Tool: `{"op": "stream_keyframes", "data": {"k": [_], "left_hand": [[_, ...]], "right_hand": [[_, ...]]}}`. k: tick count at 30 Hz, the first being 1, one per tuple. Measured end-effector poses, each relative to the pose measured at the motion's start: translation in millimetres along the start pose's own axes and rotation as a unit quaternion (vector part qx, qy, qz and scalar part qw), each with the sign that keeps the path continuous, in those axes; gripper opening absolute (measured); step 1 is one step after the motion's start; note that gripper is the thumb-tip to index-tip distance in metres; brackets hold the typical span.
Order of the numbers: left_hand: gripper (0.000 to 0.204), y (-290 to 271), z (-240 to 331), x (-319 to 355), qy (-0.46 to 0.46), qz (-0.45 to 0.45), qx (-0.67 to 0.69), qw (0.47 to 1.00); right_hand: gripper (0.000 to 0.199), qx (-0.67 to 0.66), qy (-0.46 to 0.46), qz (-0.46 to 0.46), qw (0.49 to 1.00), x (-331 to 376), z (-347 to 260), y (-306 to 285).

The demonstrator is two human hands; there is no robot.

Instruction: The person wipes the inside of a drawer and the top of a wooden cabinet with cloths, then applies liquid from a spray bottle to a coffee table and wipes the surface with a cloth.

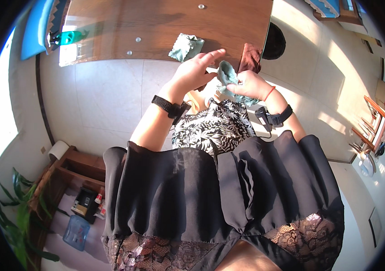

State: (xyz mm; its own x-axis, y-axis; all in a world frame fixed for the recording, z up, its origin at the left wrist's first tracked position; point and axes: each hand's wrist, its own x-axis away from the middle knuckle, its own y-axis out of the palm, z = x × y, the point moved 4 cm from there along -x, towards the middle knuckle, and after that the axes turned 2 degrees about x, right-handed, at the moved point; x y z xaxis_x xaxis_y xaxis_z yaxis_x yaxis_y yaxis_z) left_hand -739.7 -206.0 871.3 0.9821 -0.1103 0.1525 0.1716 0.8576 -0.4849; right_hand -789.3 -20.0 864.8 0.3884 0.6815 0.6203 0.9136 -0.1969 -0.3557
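Observation:
Just off the near edge of the wooden table [111, 22], my right hand [255, 86] grips a crumpled pale green cloth [227, 74]. Part of this cloth hangs below the fingers. My left hand [191, 73] is beside it on the left, its fingers stretched out and apart. The left thumb is close to the cloth; whether it touches I cannot tell. A folded pale green cloth [186, 46] lies on the table just beyond my left hand. Past my right hand, a dark brown cloth [250, 58] lies at the table's near right corner.
A green spray bottle [69, 37] is at the table's left end. A round black stool [274, 41] stands by its right edge. Behind me on the left are a wooden cabinet [77, 165], a blue water jug [76, 232] and a plant [18, 221]. Wooden chairs [373, 124] stand far right.

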Motion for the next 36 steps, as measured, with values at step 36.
{"op": "stream_keyframes", "data": {"k": [36], "left_hand": [[0.016,72,-139,-111,-0.069,-0.114,-0.164,0.977]], "right_hand": [[0.03,0.404,0.09,0.164,0.895,-138,140,-3]]}}
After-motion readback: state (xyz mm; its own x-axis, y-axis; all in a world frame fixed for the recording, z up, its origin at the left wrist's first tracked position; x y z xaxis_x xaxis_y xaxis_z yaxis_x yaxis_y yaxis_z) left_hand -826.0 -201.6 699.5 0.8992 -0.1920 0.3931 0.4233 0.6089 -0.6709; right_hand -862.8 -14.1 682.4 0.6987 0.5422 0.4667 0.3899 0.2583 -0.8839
